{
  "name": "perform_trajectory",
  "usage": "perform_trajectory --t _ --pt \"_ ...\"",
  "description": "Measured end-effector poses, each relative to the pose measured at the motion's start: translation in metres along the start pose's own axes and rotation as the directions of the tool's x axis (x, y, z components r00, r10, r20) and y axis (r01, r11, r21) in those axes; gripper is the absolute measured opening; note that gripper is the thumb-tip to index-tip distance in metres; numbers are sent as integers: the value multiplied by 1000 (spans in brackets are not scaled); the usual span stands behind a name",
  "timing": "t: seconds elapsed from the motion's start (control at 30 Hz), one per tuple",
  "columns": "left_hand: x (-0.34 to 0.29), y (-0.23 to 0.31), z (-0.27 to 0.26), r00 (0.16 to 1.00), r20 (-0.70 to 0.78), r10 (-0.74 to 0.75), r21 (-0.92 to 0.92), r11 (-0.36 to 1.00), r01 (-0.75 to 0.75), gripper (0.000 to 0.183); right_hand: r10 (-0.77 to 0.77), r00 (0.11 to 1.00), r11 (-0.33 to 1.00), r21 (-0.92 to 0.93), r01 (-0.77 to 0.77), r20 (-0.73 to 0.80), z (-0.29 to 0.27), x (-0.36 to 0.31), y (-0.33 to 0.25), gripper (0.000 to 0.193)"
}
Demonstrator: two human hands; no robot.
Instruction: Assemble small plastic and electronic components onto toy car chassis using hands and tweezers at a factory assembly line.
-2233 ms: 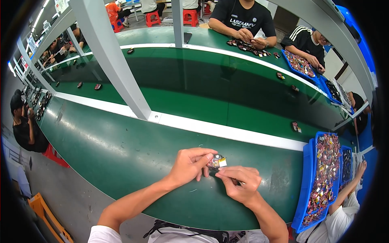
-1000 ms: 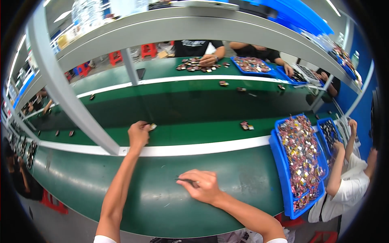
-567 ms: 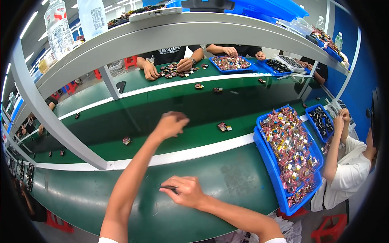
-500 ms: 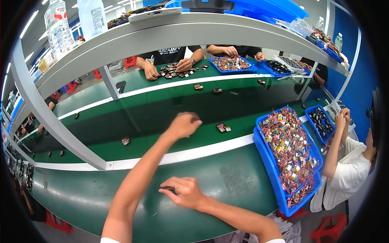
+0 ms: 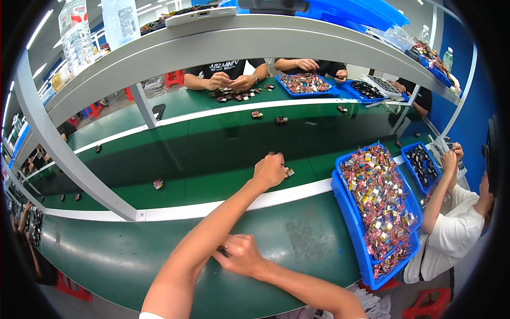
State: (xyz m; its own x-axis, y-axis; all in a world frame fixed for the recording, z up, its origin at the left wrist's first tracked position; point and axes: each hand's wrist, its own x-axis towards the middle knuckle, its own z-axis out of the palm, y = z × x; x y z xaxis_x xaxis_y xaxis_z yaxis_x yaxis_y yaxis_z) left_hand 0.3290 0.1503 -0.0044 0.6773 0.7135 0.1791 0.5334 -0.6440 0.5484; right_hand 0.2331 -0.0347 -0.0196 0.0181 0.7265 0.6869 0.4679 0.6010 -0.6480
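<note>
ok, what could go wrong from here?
The left forearm crosses in front of the right hand, so they might bump. The left hand partly hides a small component, so a grip could be poor. The blue tray is heaped with parts; a knock might spill some.

A: What are we wearing, left side?
B: We've got a white sleeve edge point(image 5: 151, 316) at the bottom of our view, then bare left forearm point(image 5: 212, 228) and left hand point(image 5: 269, 171)
A: Right?
B: Right forearm point(image 5: 313, 290) and right hand point(image 5: 241, 255), also bare
</note>
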Motion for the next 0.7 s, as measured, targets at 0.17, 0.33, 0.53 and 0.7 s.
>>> perform_trajectory --t 0.17,0.33,0.53,0.7 --pt "-12 -10 -26 976 116 -182 -298 931 209 20 -70 997 997 27 69 30 0 3 -6 26" --pt "-50 -25 -61 943 189 -273 -563 757 332 18 -5 997 1000 8 4 71 1 3 -9 14" --pt "-134 -57 -107 914 238 -328 -793 477 378 14 -13 999 1000 4 13 50 0 3 -14 12" --pt "-216 -68 -131 897 167 -409 -776 506 376 16 141 986 987 62 -147 92 -6 6 -20 13"
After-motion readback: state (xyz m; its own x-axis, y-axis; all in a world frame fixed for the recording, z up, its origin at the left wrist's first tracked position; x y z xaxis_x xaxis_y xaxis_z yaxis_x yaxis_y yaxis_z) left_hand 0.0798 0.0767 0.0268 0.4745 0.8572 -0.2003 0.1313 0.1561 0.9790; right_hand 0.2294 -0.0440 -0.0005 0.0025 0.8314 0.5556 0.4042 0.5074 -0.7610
